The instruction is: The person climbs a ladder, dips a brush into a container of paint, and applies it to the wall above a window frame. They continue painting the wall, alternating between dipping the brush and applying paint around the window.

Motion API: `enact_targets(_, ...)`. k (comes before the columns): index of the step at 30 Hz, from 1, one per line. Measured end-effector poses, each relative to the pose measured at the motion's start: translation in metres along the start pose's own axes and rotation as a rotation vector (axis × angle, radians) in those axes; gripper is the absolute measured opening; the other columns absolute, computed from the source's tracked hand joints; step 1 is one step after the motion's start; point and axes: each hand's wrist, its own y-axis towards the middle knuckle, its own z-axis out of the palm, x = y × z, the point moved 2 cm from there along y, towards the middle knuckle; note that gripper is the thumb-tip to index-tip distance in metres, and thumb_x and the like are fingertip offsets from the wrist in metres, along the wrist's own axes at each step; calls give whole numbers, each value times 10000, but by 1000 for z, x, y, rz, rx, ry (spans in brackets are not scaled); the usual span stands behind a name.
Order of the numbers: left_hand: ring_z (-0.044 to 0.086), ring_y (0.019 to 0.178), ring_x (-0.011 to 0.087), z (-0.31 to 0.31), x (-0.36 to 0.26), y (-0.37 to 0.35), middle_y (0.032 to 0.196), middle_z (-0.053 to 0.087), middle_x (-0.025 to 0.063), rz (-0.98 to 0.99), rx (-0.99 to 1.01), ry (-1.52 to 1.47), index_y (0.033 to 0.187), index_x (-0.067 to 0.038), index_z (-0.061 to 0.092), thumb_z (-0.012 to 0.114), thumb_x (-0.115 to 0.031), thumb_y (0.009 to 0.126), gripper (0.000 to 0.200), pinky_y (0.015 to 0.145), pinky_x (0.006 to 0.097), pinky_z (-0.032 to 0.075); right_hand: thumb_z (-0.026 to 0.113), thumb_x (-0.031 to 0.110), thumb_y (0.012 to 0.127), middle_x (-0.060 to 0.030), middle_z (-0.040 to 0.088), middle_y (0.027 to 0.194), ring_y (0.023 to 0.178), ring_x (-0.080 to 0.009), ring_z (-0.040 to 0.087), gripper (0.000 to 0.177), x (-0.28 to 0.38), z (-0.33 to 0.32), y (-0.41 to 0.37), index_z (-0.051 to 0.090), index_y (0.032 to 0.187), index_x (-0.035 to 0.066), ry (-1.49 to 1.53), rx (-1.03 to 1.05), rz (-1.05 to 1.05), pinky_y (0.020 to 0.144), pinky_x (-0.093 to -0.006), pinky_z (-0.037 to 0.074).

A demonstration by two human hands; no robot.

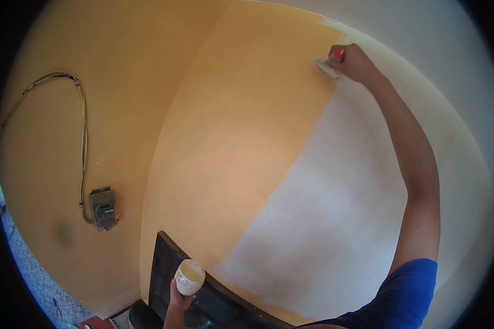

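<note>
High on the wall, my right hand [352, 61] is closed round the red handle of a paintbrush [327, 68], its pale bristles against the wall by the paint edge. White paint [318, 214] covers the right part of the yellow-orange wall [225, 131]. Low in the view, my left hand [180, 299] holds a paint-smeared cream container [190, 277] from below and the side, in front of a dark framed panel. The container's opening faces up; its contents are hard to make out.
An electrical box [103, 209] with a looping cable [83, 126] is fixed on the left wall. The dark framed panel [219, 301] leans or stands along the bottom. A pale ceiling [422, 33] lies at the upper right, and speckled floor [33, 263] shows at the lower left.
</note>
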Motion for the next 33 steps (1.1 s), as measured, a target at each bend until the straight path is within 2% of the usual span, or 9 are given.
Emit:
enact_targets(3, 601, 831, 240, -6, -1, 0, 1034, 586, 49, 2, 2, 14, 1193, -155, 436, 211, -578, 859, 584, 467, 314, 472, 683, 223, 722, -52, 596, 704, 610, -125, 575, 278, -31, -7, 17, 594, 868, 5, 391, 62, 286, 533, -274, 480)
enact_targets(8, 604, 833, 251, -3, -3, -3, 1051, 581, 58, -2, -22, 4, 1204, -152, 427, 199, -583, 855, 599, 459, 320, 475, 703, 279, 688, -95, 602, 727, 582, -150, 589, 392, -97, -12, 53, 553, 878, -30, 324, -25, 312, 546, -285, 473)
enact_targets(12, 604, 839, 255, -9, -3, -2, 1056, 580, 60, 12, 13, 18, 1212, -154, 421, 202, -587, 852, 604, 458, 321, 475, 667, 251, 722, -100, 586, 671, 581, -203, 573, 271, -123, -41, 74, 572, 834, 24, 79, -168, 230, 550, -320, 452)
enact_targets(17, 599, 858, 266, -12, -3, -6, 1071, 576, 55, 9, 27, 35, 1223, -160, 413, 204, -584, 853, 600, 463, 318, 469, 565, 229, 750, -144, 594, 707, 668, -316, 565, 154, -95, -27, 58, 554, 781, 78, -101, -165, 91, 617, -387, 446)
enact_targets(22, 597, 862, 264, -18, -3, -10, 1078, 573, 47, -1, 4, 15, 1223, -161, 413, 195, -575, 859, 594, 472, 321, 461, 562, 195, 756, -140, 602, 753, 698, -308, 567, 132, -25, 25, -2, 555, 793, 68, -218, 2, -105, 648, -389, 457)
enact_targets(25, 593, 871, 263, -19, 1, -10, 1077, 573, 45, -10, -22, 8, 1221, -160, 415, 186, -566, 865, 586, 475, 322, 459, 620, 150, 723, -113, 570, 650, 620, -242, 551, 121, 16, 10, -21, 567, 775, 54, 84, 152, -136, 617, -344, 462)
enact_targets(27, 592, 876, 262, -22, 4, -8, 1074, 573, 46, -10, -41, 3, 1219, -160, 416, 181, -559, 868, 582, 476, 322, 460, 654, 159, 714, -75, 543, 620, 567, -164, 535, 151, 14, 5, -19, 579, 782, 47, 291, 135, 17, 574, -319, 457)
enact_targets(30, 592, 873, 267, -18, 4, -10, 1069, 574, 53, -10, -8, 38, 1216, -156, 419, 175, -545, 874, 572, 476, 325, 457, 667, 250, 696, -81, 584, 675, 597, -184, 558, 237, -39, 11, 17, 596, 825, 64, 343, 137, 154, 581, -317, 441)
enact_targets(33, 595, 855, 274, -13, 4, -10, 1067, 574, 66, -31, -54, 15, 1216, -148, 416, 170, -530, 879, 566, 478, 331, 457, 667, 249, 698, -78, 589, 669, 581, -180, 555, 232, -101, -4, 56, 583, 785, 52, 241, -47, 268, 573, -318, 441)
